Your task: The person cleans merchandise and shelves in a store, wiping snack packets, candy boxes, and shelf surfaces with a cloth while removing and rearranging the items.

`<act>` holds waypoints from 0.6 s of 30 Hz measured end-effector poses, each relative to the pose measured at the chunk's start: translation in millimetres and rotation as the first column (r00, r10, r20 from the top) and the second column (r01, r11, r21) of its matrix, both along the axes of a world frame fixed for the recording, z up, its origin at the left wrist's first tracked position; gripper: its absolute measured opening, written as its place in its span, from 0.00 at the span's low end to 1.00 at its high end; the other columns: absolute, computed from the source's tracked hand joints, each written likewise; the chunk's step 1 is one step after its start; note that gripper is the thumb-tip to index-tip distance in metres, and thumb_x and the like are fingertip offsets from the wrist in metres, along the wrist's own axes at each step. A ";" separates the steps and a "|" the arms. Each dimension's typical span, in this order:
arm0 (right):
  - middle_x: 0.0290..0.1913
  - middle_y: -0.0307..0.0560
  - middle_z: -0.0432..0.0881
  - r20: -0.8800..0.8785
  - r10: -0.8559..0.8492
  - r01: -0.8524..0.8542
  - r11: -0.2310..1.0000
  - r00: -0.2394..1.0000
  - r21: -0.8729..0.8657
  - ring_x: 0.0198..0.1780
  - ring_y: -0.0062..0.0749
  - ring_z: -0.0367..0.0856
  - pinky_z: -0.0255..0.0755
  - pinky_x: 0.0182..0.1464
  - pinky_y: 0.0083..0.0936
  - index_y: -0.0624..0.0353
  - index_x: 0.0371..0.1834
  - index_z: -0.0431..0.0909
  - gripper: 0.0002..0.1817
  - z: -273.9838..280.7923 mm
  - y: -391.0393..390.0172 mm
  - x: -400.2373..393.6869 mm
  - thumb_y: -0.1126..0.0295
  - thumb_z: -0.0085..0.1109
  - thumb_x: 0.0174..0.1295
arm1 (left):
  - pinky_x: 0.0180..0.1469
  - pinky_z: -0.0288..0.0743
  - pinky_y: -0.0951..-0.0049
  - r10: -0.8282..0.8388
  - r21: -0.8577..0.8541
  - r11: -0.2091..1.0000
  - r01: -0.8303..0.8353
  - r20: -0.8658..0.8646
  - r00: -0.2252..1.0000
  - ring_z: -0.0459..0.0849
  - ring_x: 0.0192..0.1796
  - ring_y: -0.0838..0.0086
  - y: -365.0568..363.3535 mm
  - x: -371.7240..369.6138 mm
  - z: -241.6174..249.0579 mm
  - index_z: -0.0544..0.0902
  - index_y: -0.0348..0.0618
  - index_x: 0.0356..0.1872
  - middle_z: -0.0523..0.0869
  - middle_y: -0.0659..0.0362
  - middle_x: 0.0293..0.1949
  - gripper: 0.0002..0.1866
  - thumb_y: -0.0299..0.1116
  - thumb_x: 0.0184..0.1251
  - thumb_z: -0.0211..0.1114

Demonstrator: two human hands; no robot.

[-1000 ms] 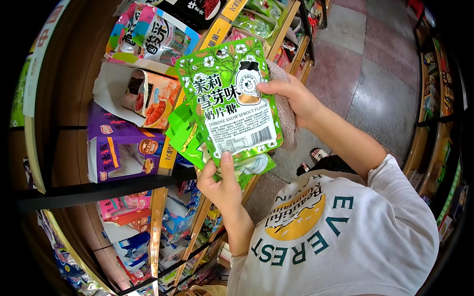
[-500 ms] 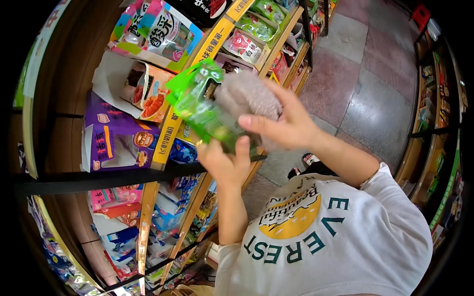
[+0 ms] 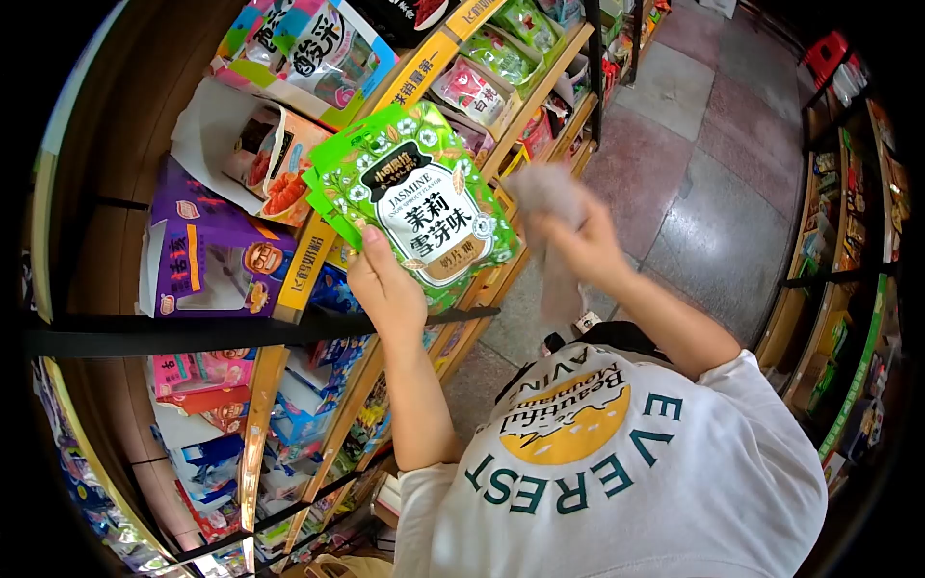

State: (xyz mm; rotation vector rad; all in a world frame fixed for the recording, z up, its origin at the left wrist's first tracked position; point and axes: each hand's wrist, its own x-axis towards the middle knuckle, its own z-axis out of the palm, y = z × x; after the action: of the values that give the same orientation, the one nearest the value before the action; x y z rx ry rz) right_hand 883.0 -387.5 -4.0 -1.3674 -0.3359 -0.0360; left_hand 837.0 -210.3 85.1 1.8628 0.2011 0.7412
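My left hand [image 3: 388, 284] grips green jasmine-flavour packets [image 3: 416, 197] by their lower left edge, with the thumb on the front. At least two packets overlap, and the front label faces up. To their right, my right hand [image 3: 588, 241] is closed on a greyish cloth [image 3: 551, 207], which is blurred and hangs down below the fingers. The cloth is apart from the packets.
Behind the packets, a wooden shelf holds a purple box [image 3: 198, 252], an orange snack pack [image 3: 279, 164] and a colourful carton [image 3: 299, 58]. A black bar [image 3: 222, 332] crosses below them. More shelves stand across the tiled aisle [image 3: 708, 207].
The cloth has come off the packets and moved right with my right hand. The packets now lie flatter to view, their front uncovered, in my left hand, which has shifted slightly left.
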 end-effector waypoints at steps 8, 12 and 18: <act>0.49 0.50 0.72 0.730 0.044 0.433 0.780 0.682 -0.452 0.50 0.49 0.67 0.61 0.49 0.45 0.55 0.45 0.73 0.25 109.3 46.2 0.8 0.48 0.53 0.51 | 0.37 0.65 0.65 -0.220 0.373 0.908 0.190 0.041 0.975 0.73 0.33 0.59 -5.4 5.8 -12.5 0.75 0.30 0.25 0.76 0.44 0.33 0.15 0.33 0.64 0.48; 0.41 0.48 0.77 0.638 -0.126 0.453 0.806 0.760 -0.380 0.47 0.46 0.71 0.66 0.44 0.40 0.55 0.42 0.75 0.20 96.0 59.2 43.7 0.52 0.50 0.55 | 0.37 0.66 0.64 -0.134 0.581 0.813 0.038 0.122 0.983 0.74 0.34 0.56 -15.3 3.3 -7.0 0.75 0.30 0.27 0.76 0.44 0.35 0.13 0.31 0.63 0.47; 0.39 0.53 0.79 0.403 -0.305 0.305 0.950 0.863 0.066 0.41 0.45 0.78 0.69 0.43 0.32 0.63 0.42 0.74 0.18 77.5 26.4 62.9 0.60 0.56 0.55 | 0.40 0.67 0.66 -0.192 0.407 0.906 0.113 0.158 0.969 0.75 0.36 0.58 -15.8 -5.5 -1.0 0.77 0.30 0.31 0.78 0.47 0.34 0.16 0.33 0.65 0.44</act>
State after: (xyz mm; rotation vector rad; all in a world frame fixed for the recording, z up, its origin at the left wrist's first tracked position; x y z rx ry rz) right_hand 945.9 -361.1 73.5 -1.3976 -0.4654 -0.5962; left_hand 831.4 -226.1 84.0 2.1393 -0.2395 0.8975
